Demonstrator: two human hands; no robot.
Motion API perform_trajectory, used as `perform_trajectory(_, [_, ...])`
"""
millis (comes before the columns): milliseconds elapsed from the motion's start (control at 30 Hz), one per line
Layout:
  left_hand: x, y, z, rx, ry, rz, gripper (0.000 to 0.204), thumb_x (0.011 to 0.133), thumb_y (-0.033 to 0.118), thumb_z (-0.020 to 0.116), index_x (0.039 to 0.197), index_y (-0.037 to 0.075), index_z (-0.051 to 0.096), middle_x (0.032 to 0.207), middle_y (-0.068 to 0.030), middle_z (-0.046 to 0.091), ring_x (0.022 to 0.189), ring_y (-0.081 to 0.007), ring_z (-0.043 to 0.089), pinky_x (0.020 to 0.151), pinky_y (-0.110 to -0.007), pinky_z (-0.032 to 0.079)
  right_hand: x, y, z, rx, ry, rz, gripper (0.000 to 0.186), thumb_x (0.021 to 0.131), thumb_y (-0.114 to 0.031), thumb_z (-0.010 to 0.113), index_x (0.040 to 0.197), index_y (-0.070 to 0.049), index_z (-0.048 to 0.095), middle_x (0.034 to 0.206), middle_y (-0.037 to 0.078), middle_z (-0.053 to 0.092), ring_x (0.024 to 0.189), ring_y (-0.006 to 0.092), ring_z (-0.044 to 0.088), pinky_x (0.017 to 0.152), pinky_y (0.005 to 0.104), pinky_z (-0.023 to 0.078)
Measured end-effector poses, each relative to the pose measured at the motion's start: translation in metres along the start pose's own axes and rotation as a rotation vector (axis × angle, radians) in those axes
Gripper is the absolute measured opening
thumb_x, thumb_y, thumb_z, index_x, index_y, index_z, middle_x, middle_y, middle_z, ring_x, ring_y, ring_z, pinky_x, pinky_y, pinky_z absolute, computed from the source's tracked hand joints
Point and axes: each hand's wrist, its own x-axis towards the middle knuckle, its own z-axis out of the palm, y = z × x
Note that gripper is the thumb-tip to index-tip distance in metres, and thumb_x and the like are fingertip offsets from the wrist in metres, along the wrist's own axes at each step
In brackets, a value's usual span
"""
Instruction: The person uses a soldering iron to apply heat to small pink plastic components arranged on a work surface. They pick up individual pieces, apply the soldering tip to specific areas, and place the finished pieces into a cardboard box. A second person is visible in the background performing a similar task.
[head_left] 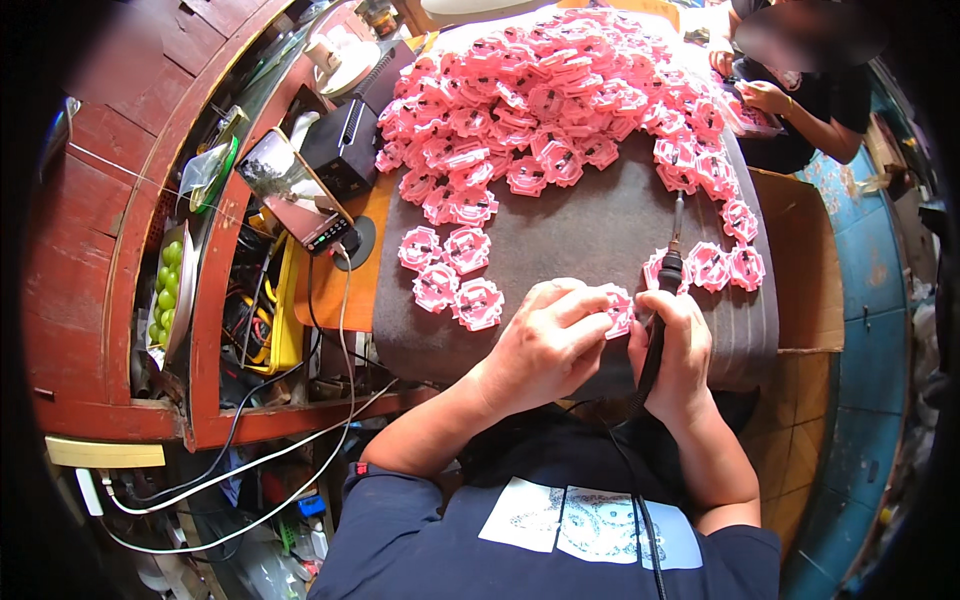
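Observation:
My left hand (545, 340) holds a pink plastic piece (618, 312) with a dark part in its middle. My right hand (676, 355) is closed round the black handle of a soldering-iron-like tool (671, 268), whose metal shaft points away from me. Just beyond my hands, several similar pink pieces lie on the dark mat (570, 230): a group (450, 275) at left, others (711, 266) at right behind the tool. A large heap of them (540, 100) covers the far part of the mat.
A phone (292, 192) stands beside a black box (338, 145) at left, near cables, a yellow bin (287, 335) and green fruit (168, 285) on a red wooden cabinet (205, 415). Another person's hand (762, 98) is at upper right, above a cardboard box (805, 270).

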Motion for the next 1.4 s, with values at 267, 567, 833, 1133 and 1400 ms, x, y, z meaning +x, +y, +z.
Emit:
perform_trajectory(267, [0.000, 0.002, 0.012, 0.049, 0.017, 0.002, 0.029, 0.084, 0.013, 0.077, 0.113, 0.012, 0.074, 0.128, -0.0076, 0.067, 0.115, -0.0327, 0.064, 0.102, -0.047, 0.049, -0.006, 0.004, 0.005, 0.039, 0.014, 0.074, 0.041, 0.089, 0.008, 0.070, 0.128, -0.001, 0.060, 0.102, 0.018, 0.066, 0.086, 0.0360, 0.066, 0.079, 0.0452, 0.054])
perform_trajectory(567, [-0.001, -0.007, 0.005, -0.090, 0.017, 0.045, 0.031, 0.087, 0.009, 0.076, 0.118, 0.006, 0.071, 0.130, -0.0122, 0.066, 0.120, -0.0348, 0.064, 0.101, -0.048, 0.052, -0.005, 0.001, 0.003, 0.041, 0.010, -0.038, 0.038, 0.094, 0.008, 0.065, 0.130, -0.002, 0.056, 0.098, 0.017, 0.064, 0.079, 0.0344, 0.063, 0.072, 0.0447, 0.051])
perform_trajectory(833, [-0.009, 0.020, 0.017, -0.005, 0.100, -0.189, 0.032, 0.088, 0.009, 0.077, 0.119, 0.003, 0.070, 0.120, -0.0150, 0.064, 0.105, -0.0349, 0.065, 0.092, -0.045, 0.055, -0.013, -0.001, 0.008, 0.060, 0.024, -0.051, 0.042, 0.095, 0.006, 0.066, 0.134, -0.002, 0.052, 0.094, 0.016, 0.063, 0.075, 0.0325, 0.061, 0.068, 0.0444, 0.051])
perform_trajectory(1133, [-0.009, 0.027, 0.022, -0.119, 0.124, -0.242, 0.036, 0.086, 0.006, 0.077, 0.122, 0.003, 0.070, 0.113, -0.0167, 0.063, 0.100, -0.0375, 0.069, 0.084, -0.045, 0.059, -0.016, -0.001, 0.008, 0.139, -0.008, 0.040, 0.045, 0.096, 0.004, 0.066, 0.138, -0.002, 0.051, 0.097, 0.015, 0.064, 0.082, 0.0295, 0.065, 0.076, 0.0411, 0.054])
perform_trajectory(1400, [-0.002, 0.019, 0.017, -0.165, 0.005, -0.307, 0.029, 0.090, 0.012, 0.076, 0.119, 0.010, 0.072, 0.106, -0.0144, 0.063, 0.094, -0.0349, 0.069, 0.080, -0.044, 0.059, -0.017, -0.002, 0.011, 0.182, -0.003, 0.088, 0.051, 0.095, 0.010, 0.062, 0.142, -0.003, 0.049, 0.099, 0.010, 0.063, 0.087, 0.0191, 0.063, 0.084, 0.0339, 0.054])
